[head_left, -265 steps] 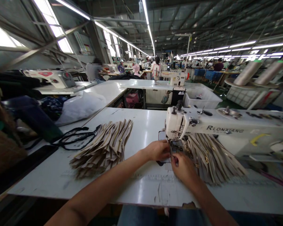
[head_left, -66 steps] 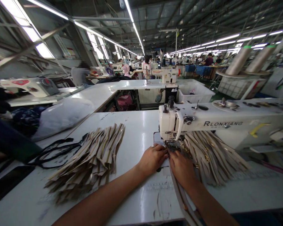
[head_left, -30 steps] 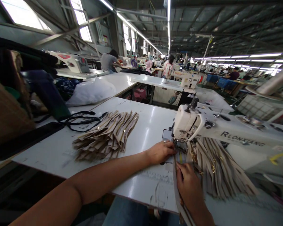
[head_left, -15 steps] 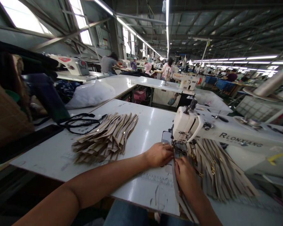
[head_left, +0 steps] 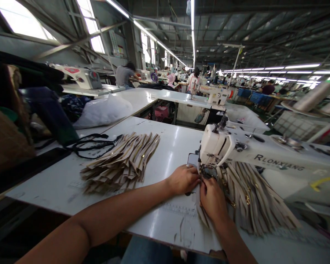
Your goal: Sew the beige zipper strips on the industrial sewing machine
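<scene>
My left hand (head_left: 183, 179) rests on the white table (head_left: 165, 146), fingers curled at the presser foot of the white sewing machine (head_left: 253, 154). Close beside it my right hand (head_left: 212, 198) pinches a beige zipper strip (head_left: 200, 211) that runs from the needle toward the table's front edge. Just right of my right hand, a heap of beige zipper strips (head_left: 253, 200) lies under the machine's arm. A second fanned pile of beige strips (head_left: 123, 163) sits to the left, apart from both hands.
Black cords (head_left: 92, 145) lie left of the fanned pile. A white plastic bag (head_left: 103, 110) and dark cloth (head_left: 46, 113) crowd the left tables. Other people sit at distant sewing machines (head_left: 213, 93). Thread cones (head_left: 312, 96) stand at the right.
My right hand has moved up the strip, closer to the needle and my left hand. Less strip now trails over the front edge. Since 8.8 s ago the view turned slightly left.
</scene>
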